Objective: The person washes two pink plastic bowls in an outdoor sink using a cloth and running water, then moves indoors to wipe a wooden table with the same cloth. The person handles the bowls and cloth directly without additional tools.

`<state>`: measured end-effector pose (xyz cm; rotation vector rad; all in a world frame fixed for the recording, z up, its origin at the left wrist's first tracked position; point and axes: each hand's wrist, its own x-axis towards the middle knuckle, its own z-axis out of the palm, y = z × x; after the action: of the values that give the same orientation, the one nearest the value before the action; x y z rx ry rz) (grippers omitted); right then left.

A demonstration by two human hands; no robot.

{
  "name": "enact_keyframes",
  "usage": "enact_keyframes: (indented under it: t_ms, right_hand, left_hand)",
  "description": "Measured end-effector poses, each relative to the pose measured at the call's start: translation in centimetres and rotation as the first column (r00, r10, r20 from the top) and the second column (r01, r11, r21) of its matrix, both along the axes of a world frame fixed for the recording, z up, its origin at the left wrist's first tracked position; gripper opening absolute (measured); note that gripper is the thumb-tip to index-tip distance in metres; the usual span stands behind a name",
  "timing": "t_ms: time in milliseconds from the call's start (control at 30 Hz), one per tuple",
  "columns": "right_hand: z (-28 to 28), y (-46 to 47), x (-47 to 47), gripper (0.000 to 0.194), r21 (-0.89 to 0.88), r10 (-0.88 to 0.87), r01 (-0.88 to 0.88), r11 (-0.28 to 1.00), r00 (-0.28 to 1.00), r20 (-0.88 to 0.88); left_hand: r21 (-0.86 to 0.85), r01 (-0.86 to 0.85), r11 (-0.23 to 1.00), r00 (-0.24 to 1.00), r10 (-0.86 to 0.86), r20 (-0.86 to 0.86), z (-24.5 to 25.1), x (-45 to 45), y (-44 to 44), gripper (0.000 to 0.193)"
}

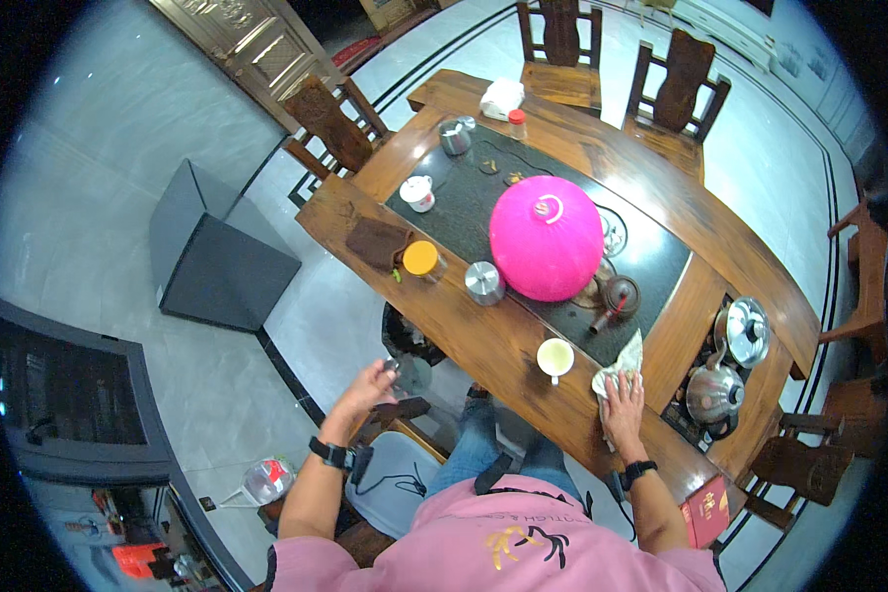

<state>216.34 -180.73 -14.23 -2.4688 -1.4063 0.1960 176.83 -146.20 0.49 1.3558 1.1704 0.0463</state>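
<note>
My left hand (374,385) is off the table's near edge, its fingers closed on a clear, glass-like object (413,376) with a small dark part at the fingertips. Its exact kind is hard to make out. My right hand (623,411) lies palm down on a crumpled white cloth (627,361), pressing it against the wooden tea table (488,348). Left of the cloth stands a white cup (555,357) of pale yellow liquid. A brown teapot (621,296) sits beyond the cloth on the dark stone tray (451,200), beside a bright pink dome cover (546,237).
Along the near edge are a yellow-lidded jar (423,260), a metal canister (484,283) and a brown cloth (377,243). A steel kettle (714,394) and a lidded pot (744,331) stand right. Below the table is a black bin (407,337). Wooden chairs (670,103) surround it.
</note>
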Motion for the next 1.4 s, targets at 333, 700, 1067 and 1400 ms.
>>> enact_keyframes:
  t_ms: [333,700,1067,1400]
  right_hand:
    - [-0.2,1.0,-3.7,0.055,-0.311,-0.330,0.308,0.899,0.944,-0.019]
    - [-0.5,1.6,-4.2,0.065,-0.387,-0.446,0.387,0.837,0.892,-0.074]
    - [-0.2,1.9,-3.9,0.065,-0.302,-0.388,0.350,0.887,0.919,-0.075]
    - [-1.0,1.6,-3.9,0.067,-0.247,-0.379,0.357,0.901,0.924,-0.044]
  left_hand:
    - [0.297,-0.239,0.925,0.966,0.197,0.166,-0.1,1.9,30.3,0.018]
    - [-0.078,-0.698,0.712,0.672,0.689,0.271,-12.3,4.9,46.0,0.019]
    - [-0.198,-0.689,0.697,0.638,0.713,0.290,-15.6,4.9,49.7,0.041]
    - [0.914,-0.035,0.405,0.995,0.102,-0.007,-9.0,10.7,43.8,0.064]
